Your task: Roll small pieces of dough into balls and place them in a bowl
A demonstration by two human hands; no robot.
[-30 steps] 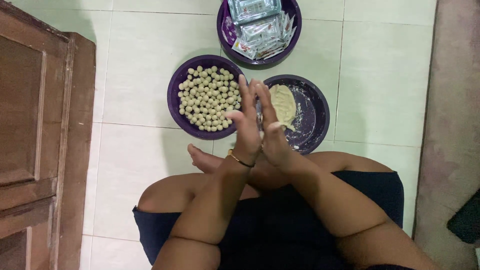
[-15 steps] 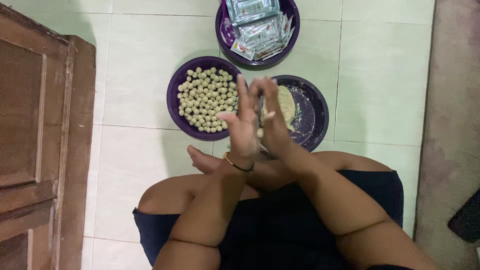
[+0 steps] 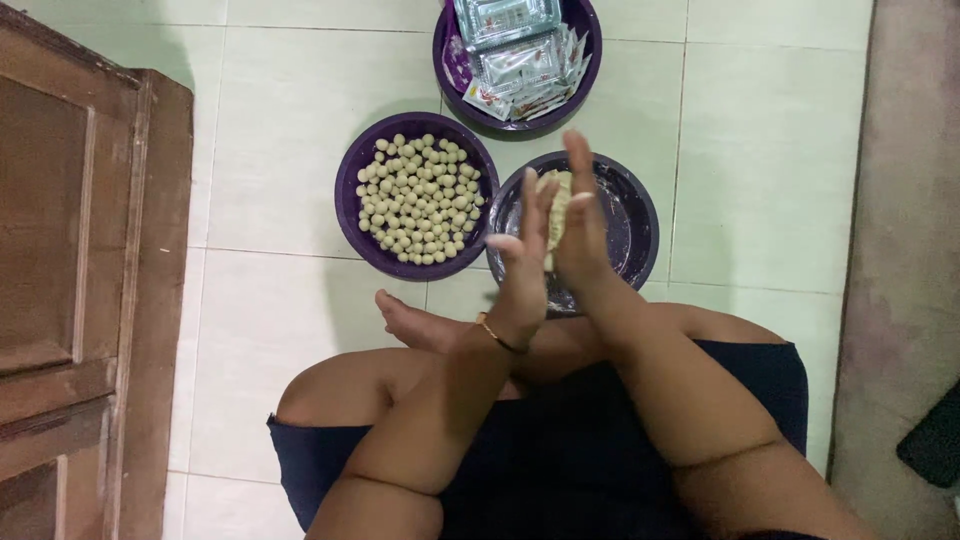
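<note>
My left hand (image 3: 524, 272) and my right hand (image 3: 582, 222) are pressed palm to palm, fingers straight, above a purple bowl (image 3: 634, 216) that holds a lump of pale dough (image 3: 551, 192). A small piece of dough seems caught between the palms; it is mostly hidden. A thin bracelet circles my left wrist. To the left stands a second purple bowl (image 3: 356, 195) filled with several small pale dough balls (image 3: 418, 198).
A third purple bowl (image 3: 584, 40) at the top holds clear plastic packets (image 3: 515, 38). A brown wooden door or cabinet (image 3: 80, 270) runs down the left side. I sit cross-legged on pale floor tiles (image 3: 280, 150); a grey mat (image 3: 905, 230) lies at right.
My palms have slid against each other in a rolling motion; the right hand has moved forward past the left. The bowls have not moved.
</note>
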